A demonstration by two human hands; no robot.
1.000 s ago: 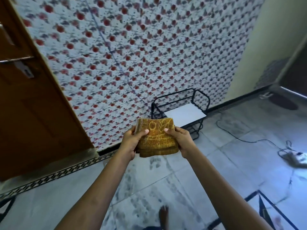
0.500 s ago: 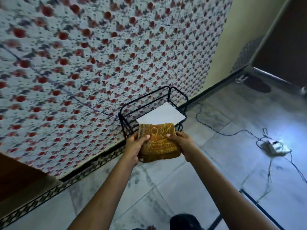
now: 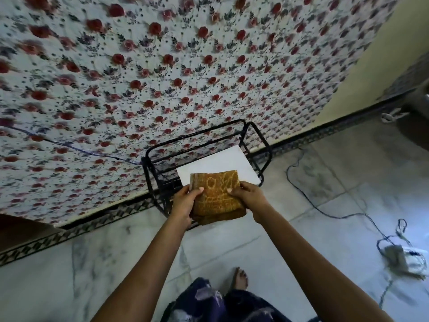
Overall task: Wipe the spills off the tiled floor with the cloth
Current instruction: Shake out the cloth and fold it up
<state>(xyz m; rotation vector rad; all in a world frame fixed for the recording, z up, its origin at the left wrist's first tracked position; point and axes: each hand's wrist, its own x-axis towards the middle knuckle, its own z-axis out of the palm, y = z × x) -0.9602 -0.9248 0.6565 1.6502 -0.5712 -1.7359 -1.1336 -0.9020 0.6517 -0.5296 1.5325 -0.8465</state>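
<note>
A folded mustard-brown patterned cloth (image 3: pixel 217 197) is held up in front of me, over the near edge of a black wire rack. My left hand (image 3: pixel 184 203) grips its left side with the thumb on top. My right hand (image 3: pixel 249 196) grips its right side, thumb laid over the cloth. Below lies the grey-white marble tiled floor (image 3: pixel 301 247); I cannot make out a clear spill on it.
A black wire rack (image 3: pixel 257 145) with a white board (image 3: pixel 222 161) inside stands against the rose-patterned wall (image 3: pixel 162 77). Thin cables (image 3: pixel 325 205) trail across the floor to a white adapter (image 3: pixel 401 259) at right. My bare foot (image 3: pixel 240 278) and dark skirt show below.
My view has swung right and closer to the rack; the brown door has left the frame. Both hands still hold the cloth, now lower over the rack's near edge.
</note>
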